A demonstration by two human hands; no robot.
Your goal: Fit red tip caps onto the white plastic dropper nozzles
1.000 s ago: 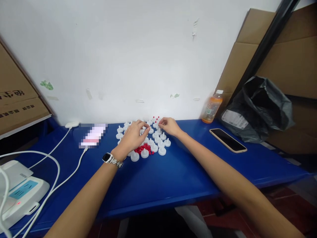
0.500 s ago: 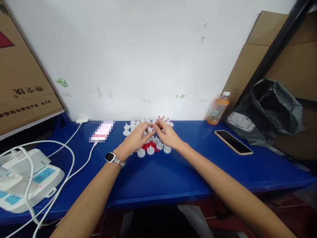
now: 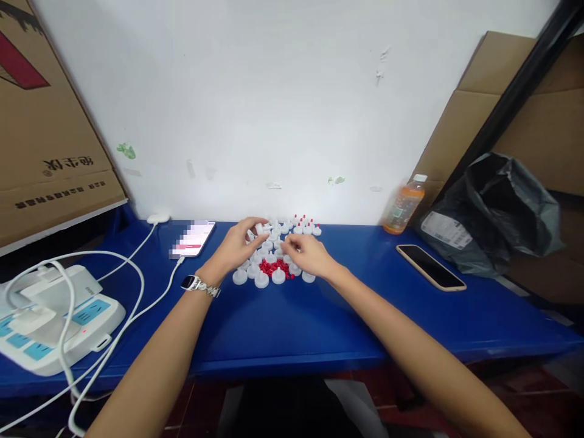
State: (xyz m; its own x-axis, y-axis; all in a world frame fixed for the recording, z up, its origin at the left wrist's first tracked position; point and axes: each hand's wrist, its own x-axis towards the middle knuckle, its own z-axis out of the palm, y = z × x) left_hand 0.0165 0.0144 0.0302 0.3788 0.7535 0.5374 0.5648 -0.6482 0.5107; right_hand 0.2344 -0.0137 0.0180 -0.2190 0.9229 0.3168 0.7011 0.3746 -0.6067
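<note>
My left hand (image 3: pixel 238 244), with a watch (image 3: pixel 190 282) on its wrist, is curled over the left side of a cluster of white nozzle caps. Between its thumb and fingers shows a white nozzle cap (image 3: pixel 260 229). My right hand (image 3: pixel 307 253) is at the cluster's right side, its fingertips pinched together; whatever they hold is too small to make out. Below and between the hands lies a pile of small red tips (image 3: pixel 276 266), ringed by white caps (image 3: pixel 261 279). Behind my right hand stand several caps with red tips on them (image 3: pixel 307 229).
On the left of the blue table (image 3: pixel 255 328) are a power strip (image 3: pixel 50 347), white cables and a charging phone (image 3: pixel 199 237). At the right lie another phone (image 3: pixel 430 266), an orange drink bottle (image 3: pixel 404 205) and a black plastic bag (image 3: pixel 497 213). A wall rises behind; cardboard boxes (image 3: pixel 68 134) flank the table.
My hands, close together over the caps before, have come apart. The left has shifted left with a white cap; the right has lowered slightly. The view has shifted a little.
</note>
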